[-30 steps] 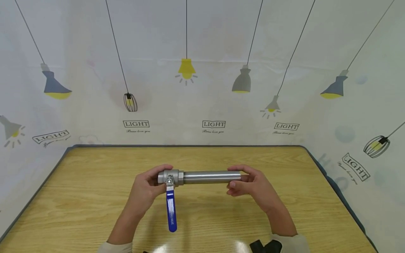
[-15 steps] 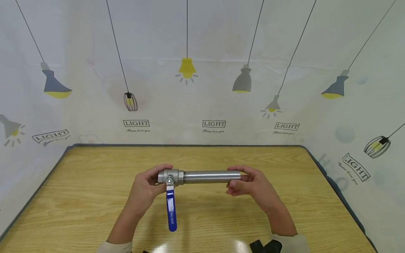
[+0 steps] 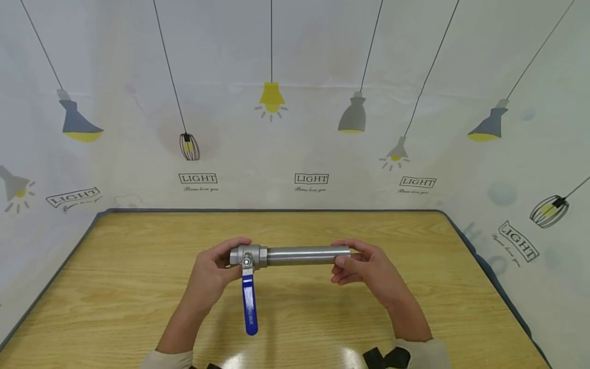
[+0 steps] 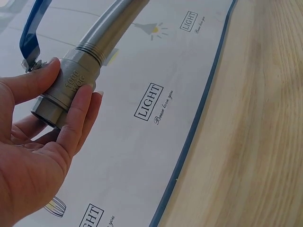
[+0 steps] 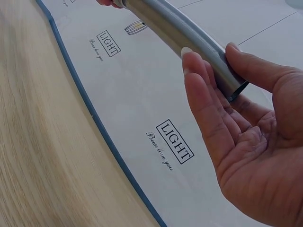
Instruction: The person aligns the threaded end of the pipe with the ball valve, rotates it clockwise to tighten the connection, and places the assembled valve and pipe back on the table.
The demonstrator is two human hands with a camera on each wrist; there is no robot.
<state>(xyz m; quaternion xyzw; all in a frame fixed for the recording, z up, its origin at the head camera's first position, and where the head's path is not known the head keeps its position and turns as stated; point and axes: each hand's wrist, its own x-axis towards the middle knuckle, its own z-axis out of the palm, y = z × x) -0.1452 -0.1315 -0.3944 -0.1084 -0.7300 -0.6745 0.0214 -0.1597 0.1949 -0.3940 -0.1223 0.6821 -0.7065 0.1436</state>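
While left hand (image 3: 209, 277) pinches valve (image 3: 251, 252) and right hand (image 3: 375, 277) pinches pipe (image 3: 299, 255) at its right end, only the left-wrist cam catches "1000 WOG" (image 4: 73, 79).

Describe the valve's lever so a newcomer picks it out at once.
Above the table, the left hand grips a valve joined to a pipe. The lever juts from the valve toward the bottom of the head view, mostly blue, while valve and pipe are silver.

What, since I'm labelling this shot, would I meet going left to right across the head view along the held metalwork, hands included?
Left hand → metal valve body → metal pipe → right hand.
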